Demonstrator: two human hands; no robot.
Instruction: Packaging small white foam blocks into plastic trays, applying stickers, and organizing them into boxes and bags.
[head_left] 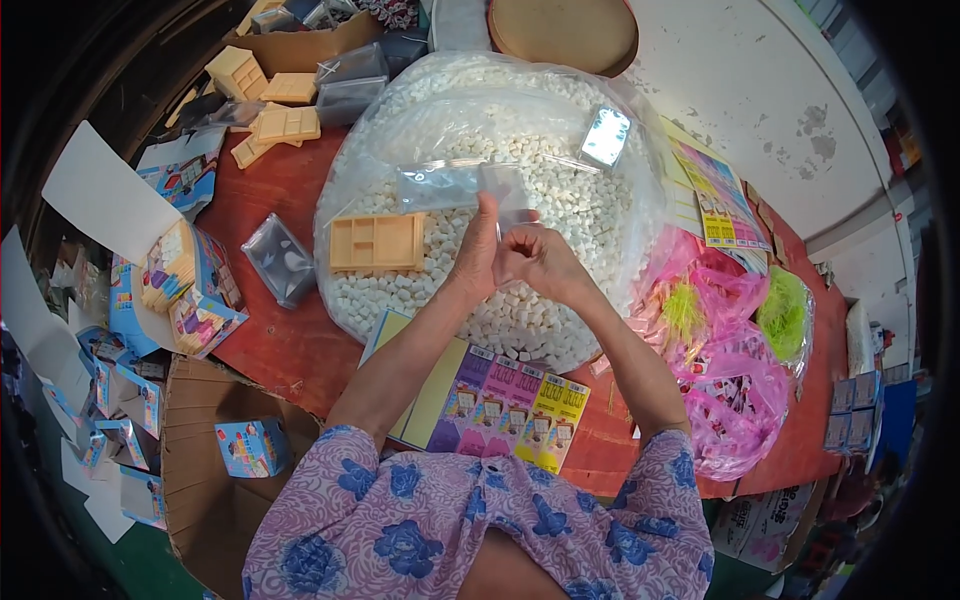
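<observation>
Over a big clear bag of small white cubes, my two hands meet near the middle. My left hand has its thumb pointing up and grips a clear plastic piece; its other fingers are partly hidden. Close against it, my right hand is closed in a pinch, and what lies between its fingertips is too small to make out. A cream compartment tray rests on the cubes left of my hands. Just beyond my left hand is a flat clear plastic cover.
Printed card sheets lie before me. Pink plastic bags and a green bundle are at the right. A clear case, cream trays and an open cardboard carton with a blue box are leftward.
</observation>
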